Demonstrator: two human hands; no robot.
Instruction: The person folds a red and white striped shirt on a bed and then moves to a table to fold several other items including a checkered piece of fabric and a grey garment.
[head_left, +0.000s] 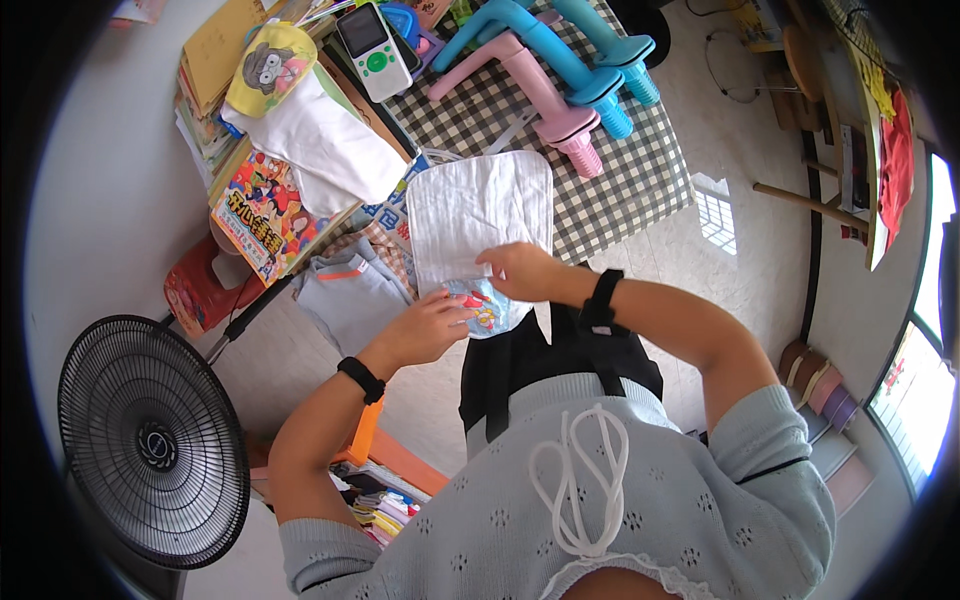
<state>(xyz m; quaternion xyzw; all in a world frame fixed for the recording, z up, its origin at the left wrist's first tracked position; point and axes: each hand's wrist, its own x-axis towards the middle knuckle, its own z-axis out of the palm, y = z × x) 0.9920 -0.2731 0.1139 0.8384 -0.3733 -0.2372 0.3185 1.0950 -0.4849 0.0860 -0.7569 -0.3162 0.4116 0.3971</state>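
Note:
A white gauze cloth with rounded corners lies spread at the near edge of the table, directly before me. Its near end carries a light blue flap printed with a red and yellow cartoon figure. My left hand touches the left side of this flap with its fingers on top; whether it grips the fabric is hidden. My right hand has its thumb and fingers bent together on the cloth, just above the flap. Farther left, a second white cloth with a yellow cartoon-print flap lies over books.
Blue pipe-shaped plastic parts and a pink one lie on the checked tablecloth. A white handheld device sits behind. Folded grey clothing is beside my left hand. A black fan stands lower left, near a red stool.

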